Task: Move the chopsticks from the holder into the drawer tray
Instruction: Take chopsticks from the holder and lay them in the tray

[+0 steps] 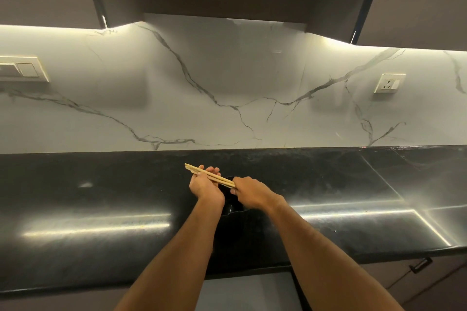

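Note:
A bundle of pale wooden chopsticks [222, 181] lies slanted above a black holder [233, 203] on the dark countertop. My left hand [205, 185] cradles the bundle's upper end, fingers curled around the sticks. My right hand [249, 192] grips the lower end, just above the holder's mouth. The holder is mostly hidden between my wrists, its glossy black side barely distinct from the counter. The sticks' far tips poke out past my left fingers toward the wall. No drawer tray is in view.
The black polished countertop [101, 197] runs the full width, backed by a white marble wall [227, 96]. A pale panel [247, 290] shows below the counter's front edge between my forearms. A cabinet handle [420, 264] sits at lower right. Sockets are on the wall.

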